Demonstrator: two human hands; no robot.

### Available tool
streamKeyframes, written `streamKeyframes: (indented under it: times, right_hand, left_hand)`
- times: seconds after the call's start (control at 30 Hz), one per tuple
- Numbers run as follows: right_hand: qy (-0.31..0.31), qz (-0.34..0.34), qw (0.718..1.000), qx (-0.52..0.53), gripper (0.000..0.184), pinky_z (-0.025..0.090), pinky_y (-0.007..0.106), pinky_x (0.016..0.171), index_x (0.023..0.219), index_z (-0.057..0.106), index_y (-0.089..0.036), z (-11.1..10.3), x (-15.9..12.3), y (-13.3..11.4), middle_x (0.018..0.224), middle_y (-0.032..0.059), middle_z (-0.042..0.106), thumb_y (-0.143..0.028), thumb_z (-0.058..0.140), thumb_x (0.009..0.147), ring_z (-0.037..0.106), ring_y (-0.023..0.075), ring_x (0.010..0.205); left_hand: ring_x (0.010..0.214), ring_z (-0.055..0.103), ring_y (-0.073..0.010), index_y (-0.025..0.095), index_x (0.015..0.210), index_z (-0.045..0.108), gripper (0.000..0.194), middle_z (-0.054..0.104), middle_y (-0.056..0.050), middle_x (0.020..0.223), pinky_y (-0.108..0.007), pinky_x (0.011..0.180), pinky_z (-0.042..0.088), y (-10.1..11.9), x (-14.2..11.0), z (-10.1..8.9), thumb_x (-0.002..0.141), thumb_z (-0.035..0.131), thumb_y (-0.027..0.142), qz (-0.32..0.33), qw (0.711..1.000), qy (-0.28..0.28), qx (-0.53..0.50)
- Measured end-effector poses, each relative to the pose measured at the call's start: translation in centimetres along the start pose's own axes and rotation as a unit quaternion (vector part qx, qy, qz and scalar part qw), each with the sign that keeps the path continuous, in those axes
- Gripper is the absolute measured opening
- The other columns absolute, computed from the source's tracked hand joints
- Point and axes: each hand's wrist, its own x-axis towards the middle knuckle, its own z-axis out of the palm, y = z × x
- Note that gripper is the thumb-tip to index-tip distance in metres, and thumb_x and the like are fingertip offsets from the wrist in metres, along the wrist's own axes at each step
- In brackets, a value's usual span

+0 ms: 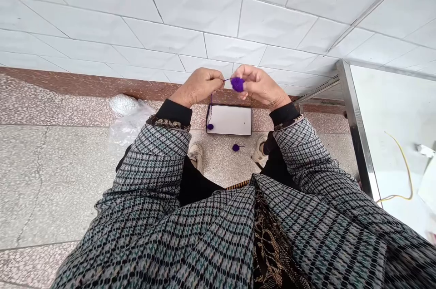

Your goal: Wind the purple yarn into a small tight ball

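My right hand [260, 85] is closed around a small purple crocheted piece [237, 84], held up in front of the white tiled wall. My left hand [199, 85] is closed in a fist beside it, pinching a thin hook or needle that points at the piece, with a purple yarn strand [211, 105] hanging down from it. The strand runs toward a small purple ball [210, 126] lying on the white box [231, 120] on the floor. Both arms wear checked sleeves.
A second small purple piece [235, 147] lies on the speckled floor between my shoes [196, 155]. A crumpled clear plastic bag [127, 116] sits by the wall at left. A metal-framed white table [391, 144] with a yellow cord [407, 166] stands at right.
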Motion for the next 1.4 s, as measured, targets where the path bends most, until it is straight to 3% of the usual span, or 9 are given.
streamKeyframes:
  times: [0.17, 0.3, 0.53, 0.73, 0.87, 1.03, 1.2, 1.3, 1.4]
  right_hand:
    - [0.168, -0.013, 0.986, 0.007, 0.041, 0.055, 0.02, 0.067, 0.113, 0.055, -0.025, 0.5, 0.8, -0.7, 0.095, -0.0036, 0.06, -0.035, 0.092, 0.098, 0.056, 0.0092, 0.071]
    - [0.224, 0.021, 0.971, -0.076, 0.031, 0.054, 0.022, 0.067, 0.101, 0.054, -0.023, 0.6, 1.6, 0.3, 0.09, -0.003, 0.059, -0.023, 0.085, 0.098, 0.056, 0.0099, 0.07]
    - [0.086, 0.097, 0.952, -0.278, 0.021, 0.041, 0.024, 0.06, 0.094, 0.064, -0.018, 0.9, 0.5, 0.7, 0.079, -0.0025, 0.064, -0.002, 0.071, 0.083, 0.054, 0.0126, 0.067]
    - [-0.019, 0.066, 0.996, -0.06, 0.031, 0.048, 0.02, 0.06, 0.097, 0.06, -0.02, 1.0, -0.2, -0.5, 0.083, -0.0046, 0.063, -0.012, 0.085, 0.08, 0.053, 0.0085, 0.064]
    - [0.138, -0.011, 0.99, 0.015, 0.051, 0.055, 0.02, 0.066, 0.1, 0.052, -0.024, 0.7, 0.6, -0.9, 0.088, -0.0039, 0.059, -0.031, 0.1, 0.086, 0.059, 0.0099, 0.072]
    - [0.246, -0.007, 0.967, -0.067, 0.029, 0.054, 0.021, 0.072, 0.096, 0.052, -0.023, 0.4, 1.5, 0.1, 0.088, -0.0029, 0.058, -0.018, 0.08, 0.099, 0.06, 0.0107, 0.074]
    - [0.094, 0.093, 0.965, -0.226, 0.024, 0.043, 0.021, 0.062, 0.09, 0.062, -0.018, 0.8, 0.6, 0.6, 0.081, -0.0029, 0.063, 0.0, 0.076, 0.083, 0.053, 0.0111, 0.069]
    - [0.001, 0.125, 0.984, -0.125, 0.026, 0.047, 0.021, 0.062, 0.096, 0.063, -0.018, 1.0, -0.1, 0.0, 0.078, -0.0048, 0.064, -0.003, 0.077, 0.08, 0.054, 0.0102, 0.064]
    - [0.005, 0.087, 0.996, -0.024, 0.031, 0.054, 0.022, 0.065, 0.096, 0.061, -0.019, 0.9, -0.2, -0.5, 0.085, -0.0039, 0.065, -0.013, 0.086, 0.079, 0.057, 0.0089, 0.065]
  left_hand:
    - [0.057, 0.049, -0.0133, 0.019, 0.064, 0.064, 0.016, 0.056, 0.003, 0.059, -0.028, 0.063, 0.038, 1.0, -0.4, 1.6, 0.08, 0.06, 0.018, 0.025, 0.991, -0.133, -0.017]
    - [0.059, 0.048, -0.0124, 0.018, 0.064, 0.064, 0.017, 0.056, 0.003, 0.061, -0.028, 0.066, 0.039, 1.8, -0.8, 2.1, 0.08, 0.059, 0.016, 0.062, 0.981, -0.184, -0.018]
    - [0.06, 0.046, -0.0129, 0.017, 0.064, 0.064, 0.017, 0.055, 0.003, 0.059, -0.028, 0.066, 0.035, 0.5, -0.4, 0.9, 0.08, 0.06, 0.017, 0.061, 0.995, -0.067, 0.031]
    - [0.059, 0.048, -0.0134, 0.017, 0.065, 0.066, 0.017, 0.053, 0.003, 0.059, -0.028, 0.066, 0.037, -0.7, 0.3, 0.0, 0.081, 0.059, 0.02, 0.039, 0.998, -0.017, 0.052]
    - [0.056, 0.05, -0.0137, 0.019, 0.069, 0.065, 0.013, 0.056, 0.002, 0.061, -0.027, 0.063, 0.039, 0.3, -0.2, 0.9, 0.081, 0.06, 0.019, 0.011, 0.996, -0.091, -0.018]
    - [0.059, 0.047, -0.0126, 0.019, 0.065, 0.06, 0.016, 0.054, 0.002, 0.062, -0.028, 0.066, 0.038, 1.8, -0.9, 2.1, 0.081, 0.059, 0.018, 0.053, 0.983, -0.171, -0.045]
    - [0.062, 0.045, -0.0132, 0.018, 0.067, 0.061, 0.014, 0.053, 0.003, 0.063, -0.029, 0.067, 0.034, 1.4, -0.8, 1.0, 0.081, 0.06, 0.021, 0.06, 0.993, -0.104, -0.001]
    - [0.064, 0.046, -0.0144, 0.018, 0.066, 0.062, 0.014, 0.052, 0.002, 0.062, -0.029, 0.068, 0.033, 0.7, -0.5, 0.0, 0.08, 0.059, 0.022, 0.05, 0.997, -0.044, 0.031]
    - [0.063, 0.046, -0.0156, 0.02, 0.065, 0.06, 0.015, 0.051, 0.002, 0.06, -0.031, 0.068, 0.034, 0.2, -0.1, -0.5, 0.08, 0.057, 0.021, 0.036, 0.998, -0.029, 0.034]
